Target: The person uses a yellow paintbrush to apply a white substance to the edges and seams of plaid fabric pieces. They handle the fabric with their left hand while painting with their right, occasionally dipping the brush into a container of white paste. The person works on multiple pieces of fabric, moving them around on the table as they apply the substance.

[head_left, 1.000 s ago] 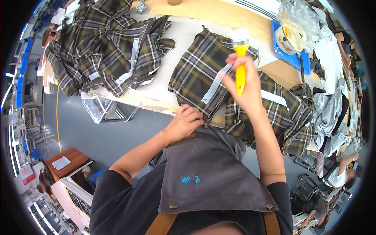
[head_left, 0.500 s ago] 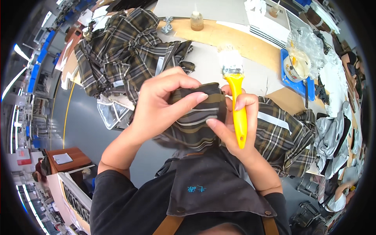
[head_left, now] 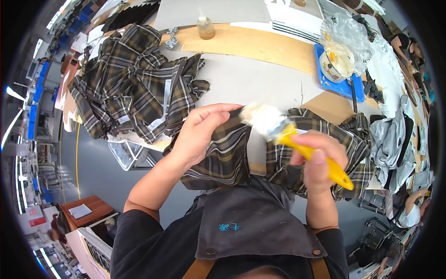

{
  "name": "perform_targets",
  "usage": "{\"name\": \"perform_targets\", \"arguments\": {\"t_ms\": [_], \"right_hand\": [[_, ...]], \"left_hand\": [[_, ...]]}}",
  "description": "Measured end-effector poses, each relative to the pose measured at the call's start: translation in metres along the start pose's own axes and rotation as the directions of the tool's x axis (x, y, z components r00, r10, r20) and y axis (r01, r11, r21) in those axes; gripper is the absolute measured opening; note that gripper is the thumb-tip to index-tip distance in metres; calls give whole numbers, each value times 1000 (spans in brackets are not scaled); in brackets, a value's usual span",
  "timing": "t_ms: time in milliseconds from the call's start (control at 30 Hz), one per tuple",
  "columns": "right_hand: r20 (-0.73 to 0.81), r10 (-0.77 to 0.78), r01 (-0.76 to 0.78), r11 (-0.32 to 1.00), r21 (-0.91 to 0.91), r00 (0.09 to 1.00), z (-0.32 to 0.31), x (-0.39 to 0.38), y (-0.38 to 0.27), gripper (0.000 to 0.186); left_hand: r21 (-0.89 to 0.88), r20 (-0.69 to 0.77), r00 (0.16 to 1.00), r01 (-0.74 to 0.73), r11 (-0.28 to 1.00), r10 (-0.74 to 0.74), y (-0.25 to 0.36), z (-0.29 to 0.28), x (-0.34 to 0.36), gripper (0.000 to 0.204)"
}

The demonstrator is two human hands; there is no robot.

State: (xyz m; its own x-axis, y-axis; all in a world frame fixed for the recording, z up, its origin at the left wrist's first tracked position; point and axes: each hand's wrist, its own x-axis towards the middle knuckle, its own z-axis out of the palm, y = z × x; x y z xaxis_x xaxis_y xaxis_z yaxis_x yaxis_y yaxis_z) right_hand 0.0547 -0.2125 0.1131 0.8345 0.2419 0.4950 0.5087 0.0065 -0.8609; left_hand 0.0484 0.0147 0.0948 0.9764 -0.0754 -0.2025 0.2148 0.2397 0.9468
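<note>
My left hand (head_left: 197,135) is closed in a pinch on the upper edge of a dark plaid cloth piece (head_left: 225,158), which hangs down in front of my apron. In my right hand (head_left: 323,151) I grip a flat paintbrush (head_left: 304,149) by its yellow handle, tilted up and to the left. Its bristles, loaded with thick white paste, are at the right end of the held edge; I cannot tell whether they touch the cloth. More plaid cloth (head_left: 320,123) lies on the table beneath and behind my right hand.
A heap of plaid garments (head_left: 134,69) covers the table's left part. At the right back, a pot (head_left: 328,74) of pale paste stands in a blue tray (head_left: 332,86), beside crumpled clear plastic (head_left: 355,39). A small bottle (head_left: 205,30) stands at the back. Grey garments (head_left: 392,149) lie far right.
My right hand has let go of the cloth and moved right. The brush, upright before, now tilts left with its bristles near the edge. My left hand still pinches the cloth, now stretched out more.
</note>
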Motion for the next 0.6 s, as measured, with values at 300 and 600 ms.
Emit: {"name": "perform_targets", "arguments": {"t_ms": [300, 600], "right_hand": [[77, -71, 88, 962, -258, 995, 15, 14, 6, 13], [43, -57, 66, 971, -231, 997, 12, 12, 6, 14]], "left_hand": [[-106, -17, 995, 99, 989, -102, 1, -2, -1, 34], [-128, -59, 994, 89, 988, -97, 8, 6, -2, 43]]}}
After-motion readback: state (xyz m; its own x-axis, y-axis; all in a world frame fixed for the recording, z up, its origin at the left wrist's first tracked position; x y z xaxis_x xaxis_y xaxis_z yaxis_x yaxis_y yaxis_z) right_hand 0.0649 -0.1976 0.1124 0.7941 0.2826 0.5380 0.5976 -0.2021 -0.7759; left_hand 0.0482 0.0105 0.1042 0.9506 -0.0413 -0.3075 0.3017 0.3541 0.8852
